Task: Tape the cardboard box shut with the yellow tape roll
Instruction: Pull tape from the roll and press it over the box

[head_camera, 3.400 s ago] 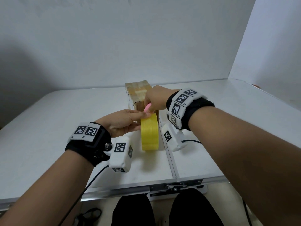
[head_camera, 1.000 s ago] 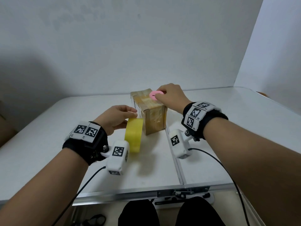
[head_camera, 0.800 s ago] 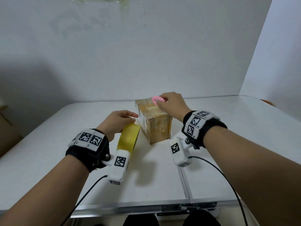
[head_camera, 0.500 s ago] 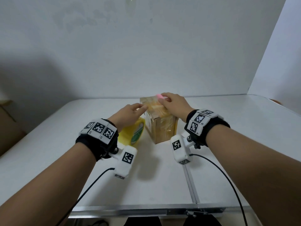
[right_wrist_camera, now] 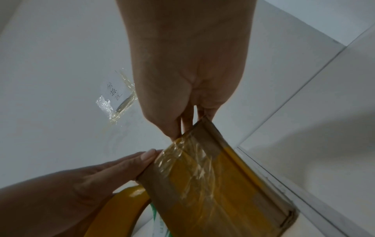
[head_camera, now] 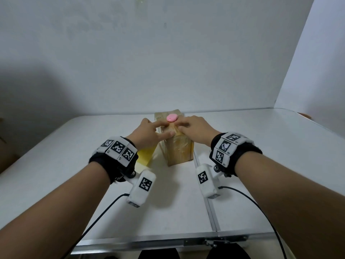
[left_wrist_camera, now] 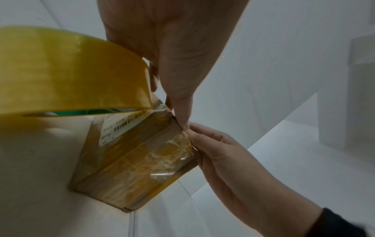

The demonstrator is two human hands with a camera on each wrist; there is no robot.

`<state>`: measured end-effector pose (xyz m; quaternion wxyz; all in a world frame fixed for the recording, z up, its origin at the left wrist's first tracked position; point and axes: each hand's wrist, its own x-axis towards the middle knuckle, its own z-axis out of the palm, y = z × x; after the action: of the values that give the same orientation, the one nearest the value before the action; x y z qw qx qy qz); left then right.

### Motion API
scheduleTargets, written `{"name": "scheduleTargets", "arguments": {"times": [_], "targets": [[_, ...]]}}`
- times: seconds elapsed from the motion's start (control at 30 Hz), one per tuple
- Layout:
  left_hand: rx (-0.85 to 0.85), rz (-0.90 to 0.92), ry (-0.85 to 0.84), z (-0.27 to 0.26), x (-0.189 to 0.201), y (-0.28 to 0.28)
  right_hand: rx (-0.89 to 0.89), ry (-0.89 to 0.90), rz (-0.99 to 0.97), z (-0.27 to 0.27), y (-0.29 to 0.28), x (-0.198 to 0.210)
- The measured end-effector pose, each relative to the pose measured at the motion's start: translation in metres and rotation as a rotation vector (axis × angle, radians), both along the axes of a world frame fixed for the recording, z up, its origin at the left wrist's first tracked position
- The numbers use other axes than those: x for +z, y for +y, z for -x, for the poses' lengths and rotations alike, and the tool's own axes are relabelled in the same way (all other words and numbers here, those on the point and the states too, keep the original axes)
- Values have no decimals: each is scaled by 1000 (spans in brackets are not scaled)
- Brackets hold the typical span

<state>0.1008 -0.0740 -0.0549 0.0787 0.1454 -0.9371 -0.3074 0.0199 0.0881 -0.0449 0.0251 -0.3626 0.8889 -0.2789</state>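
Hands: my left hand (head_camera: pixel 149 134) and right hand (head_camera: pixel 194 128), fingers flat, press tape onto the cardboard box (head_camera: pixel 177 146).
Technique: rub firmly outward along the seam.

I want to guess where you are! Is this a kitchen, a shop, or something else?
Probably neither: it looks like a plain recording or packing corner. A white folding table stands against bare white walls, and on it are just a cardboard box and a yellow tape roll.

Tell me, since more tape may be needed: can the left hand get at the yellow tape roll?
Probably yes: the yellow tape roll lies right under the left hand, nothing between them.
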Motion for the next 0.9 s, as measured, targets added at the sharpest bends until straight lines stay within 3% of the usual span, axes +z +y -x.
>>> {"name": "scheduleTargets", "arguments": {"times": [0.17, 0.37, 0.53, 0.9], "targets": [[6, 13, -51, 1, 2, -4, -7, -134, 242, 2, 12, -8], [-30, 40, -111, 5, 8, -13, -12, -355, 222, 6, 26, -28], [-70, 26, -148, 9, 8, -21, -18, -258, 108, 13, 17, -35], [-74, -16, -162, 11, 9, -19, 24, -270, 205, 19, 16, -52]]}}
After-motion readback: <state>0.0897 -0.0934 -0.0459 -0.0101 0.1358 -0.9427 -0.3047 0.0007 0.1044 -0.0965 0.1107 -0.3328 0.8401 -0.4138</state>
